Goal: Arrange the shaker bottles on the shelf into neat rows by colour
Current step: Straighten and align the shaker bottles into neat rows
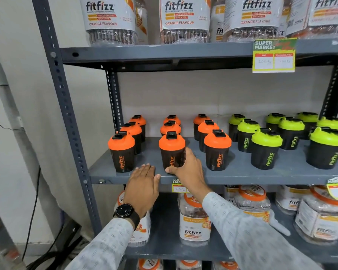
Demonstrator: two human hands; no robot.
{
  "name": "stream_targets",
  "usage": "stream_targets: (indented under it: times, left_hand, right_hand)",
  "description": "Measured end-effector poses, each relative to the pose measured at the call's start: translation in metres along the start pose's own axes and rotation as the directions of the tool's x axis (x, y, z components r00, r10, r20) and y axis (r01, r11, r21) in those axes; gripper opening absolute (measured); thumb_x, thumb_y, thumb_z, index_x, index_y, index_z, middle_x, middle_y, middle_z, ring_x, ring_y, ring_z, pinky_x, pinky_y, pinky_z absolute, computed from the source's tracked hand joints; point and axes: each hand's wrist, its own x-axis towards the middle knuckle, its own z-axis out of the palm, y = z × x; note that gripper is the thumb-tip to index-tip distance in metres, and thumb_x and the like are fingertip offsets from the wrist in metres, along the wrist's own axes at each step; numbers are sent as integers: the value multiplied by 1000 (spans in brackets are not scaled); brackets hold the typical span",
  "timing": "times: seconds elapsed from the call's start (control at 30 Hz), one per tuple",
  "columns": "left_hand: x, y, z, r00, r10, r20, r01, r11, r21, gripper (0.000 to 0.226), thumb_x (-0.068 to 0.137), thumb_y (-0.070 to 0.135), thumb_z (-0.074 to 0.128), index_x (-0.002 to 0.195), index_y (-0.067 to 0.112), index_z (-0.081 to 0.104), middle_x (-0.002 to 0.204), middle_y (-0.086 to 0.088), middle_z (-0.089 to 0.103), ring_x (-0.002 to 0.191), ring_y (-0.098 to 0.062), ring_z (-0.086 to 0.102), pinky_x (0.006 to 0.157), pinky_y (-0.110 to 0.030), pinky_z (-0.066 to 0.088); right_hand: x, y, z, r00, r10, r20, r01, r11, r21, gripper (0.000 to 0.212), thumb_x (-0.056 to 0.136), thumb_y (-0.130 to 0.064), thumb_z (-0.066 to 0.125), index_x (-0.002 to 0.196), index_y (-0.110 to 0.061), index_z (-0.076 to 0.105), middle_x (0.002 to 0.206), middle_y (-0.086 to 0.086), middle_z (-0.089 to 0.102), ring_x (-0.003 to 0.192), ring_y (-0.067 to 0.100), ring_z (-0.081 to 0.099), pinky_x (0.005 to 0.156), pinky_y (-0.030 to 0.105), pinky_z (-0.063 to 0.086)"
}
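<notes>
Two hands work at the grey metal shelf (232,173): right hand (187,168) wraps the front-middle orange-lidded black plastic shaker bottle (171,151); left hand (142,184), fingers flat together, rests just beside it.

Right hand (187,168) grips the front-middle orange shaker (171,151) — left hand (142,184) flat, fingers on the shelf edge (242,179).

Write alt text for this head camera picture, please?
A person's right hand grips the front middle orange-lidded shaker bottle on a grey shelf; the open left hand rests at the edge. Green-lidded shakers stand rightward.
</notes>
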Motion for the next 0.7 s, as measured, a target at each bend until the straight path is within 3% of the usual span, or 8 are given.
stream_targets:
  times: [0.13,0.33,0.7]
  left_hand:
    - [1,0,0,1000,-6,11,6,1000,-3,77,99,54,6,140,10,55,144,-13,56,137,-27,49,120,-43,30]
    - [1,1,-2,999,-18,39,19,1000,-18,99,89,64,-16,145,14,49,150,-10,51,141,-25,44,121,-45,28]
    - [2,2,-2,998,-31,54,32,999,-12,91,93,61,-9,145,14,49,150,-10,51,141,-25,44,121,-44,28]
  right_hand:
    - [-1,0,0,1000,0,4,0,1000,-10,76,71,-26,95,134,-21,52,135,2,68,126,25,64,101,41,53]
    - [-1,-1,1,1000,-13,-23,12,999,-30,74,71,-27,95,132,-19,54,132,3,69,123,25,65,96,33,53]
    - [-1,2,3,1000,-17,-6,17,1000,-19,75,73,-24,94,135,-18,53,135,4,68,127,26,64,103,41,53]
